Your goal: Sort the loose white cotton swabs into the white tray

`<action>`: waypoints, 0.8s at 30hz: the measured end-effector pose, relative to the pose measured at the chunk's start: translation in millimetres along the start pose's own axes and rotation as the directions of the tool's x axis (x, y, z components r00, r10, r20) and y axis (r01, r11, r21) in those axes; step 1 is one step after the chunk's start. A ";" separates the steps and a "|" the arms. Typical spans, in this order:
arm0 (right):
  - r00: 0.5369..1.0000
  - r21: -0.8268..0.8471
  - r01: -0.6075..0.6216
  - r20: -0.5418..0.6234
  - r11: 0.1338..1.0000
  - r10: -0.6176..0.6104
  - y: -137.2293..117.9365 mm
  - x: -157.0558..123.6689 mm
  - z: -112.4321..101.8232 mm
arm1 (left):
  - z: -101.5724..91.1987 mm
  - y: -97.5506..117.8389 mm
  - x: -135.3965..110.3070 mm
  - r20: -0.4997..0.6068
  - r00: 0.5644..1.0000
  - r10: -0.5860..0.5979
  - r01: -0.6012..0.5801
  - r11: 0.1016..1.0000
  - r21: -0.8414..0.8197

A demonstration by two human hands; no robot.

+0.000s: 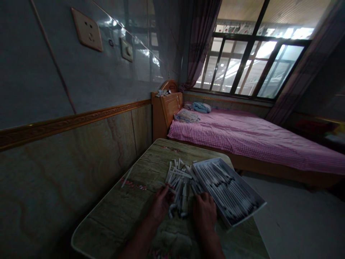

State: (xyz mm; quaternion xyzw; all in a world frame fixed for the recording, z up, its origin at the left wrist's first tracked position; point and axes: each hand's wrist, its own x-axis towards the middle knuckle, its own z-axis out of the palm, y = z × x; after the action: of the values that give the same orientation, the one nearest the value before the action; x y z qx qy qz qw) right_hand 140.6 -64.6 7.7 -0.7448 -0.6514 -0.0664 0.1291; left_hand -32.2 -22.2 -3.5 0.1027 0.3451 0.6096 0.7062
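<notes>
A loose pile of slim white sticks (180, 176), several with dark parts, lies on the small table. At the pile's left side my left hand (161, 201) is closed in a pinch, with a pale stick (172, 191) at its fingertips. My right hand (205, 210) rests at the pile's right side, back of the hand up and fingers curled under. What it holds, if anything, is hidden. Right beside it stands an open shallow white box (262, 204), tilted across the table corner. Rows of thin white sticks with dark ends (226, 183) fill the box.
One pale stick (127, 177) lies apart near the left edge of the marble-patterned table (107, 223). A tiled wall (81, 169) runs along the left. Beyond the table is a bed (242, 133) with a pink checked sheet and a wooden headboard (164, 111).
</notes>
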 end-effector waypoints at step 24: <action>0.980 -0.042 0.082 0.186 0.996 -0.073 -6.8 29.0 -6.2 | -1.7 -7.7 2.9 0.063 0.998 0.022 -0.028 0.995 0.094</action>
State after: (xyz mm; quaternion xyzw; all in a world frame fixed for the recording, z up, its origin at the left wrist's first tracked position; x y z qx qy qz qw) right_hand 138.4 -37.9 22.1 -0.7248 -0.6871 -0.0182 0.0471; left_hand -27.1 -21.8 -10.1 0.1594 0.3502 0.5979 0.7032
